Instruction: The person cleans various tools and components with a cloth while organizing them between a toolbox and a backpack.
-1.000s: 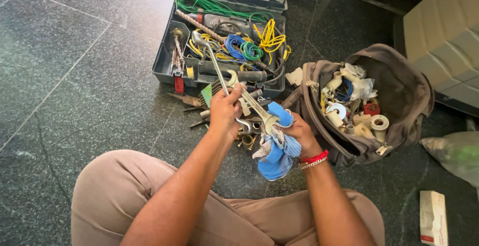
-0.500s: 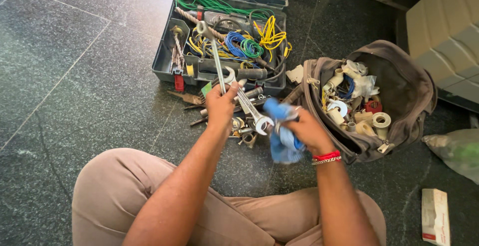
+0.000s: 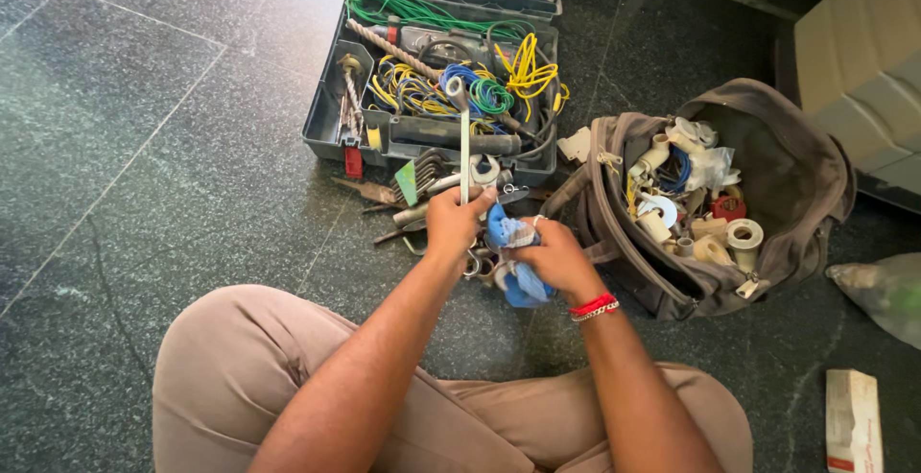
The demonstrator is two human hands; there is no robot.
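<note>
2 hands | L hand (image 3: 456,224) grips 1 spanner (image 3: 464,147) | R hand (image 3: 552,260) clutches 1 blue rag (image 3: 513,257)

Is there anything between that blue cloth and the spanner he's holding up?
Nothing visible. The left hand grips the spanner upright, and the right hand presses the blue cloth right beside its lower end, by the left hand.

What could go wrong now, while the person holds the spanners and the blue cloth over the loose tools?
1. The left hand grips several spanners at one end; one may slip onto the loose tools below.
2. The blue cloth in the right hand might snag on a spanner jaw.
</note>
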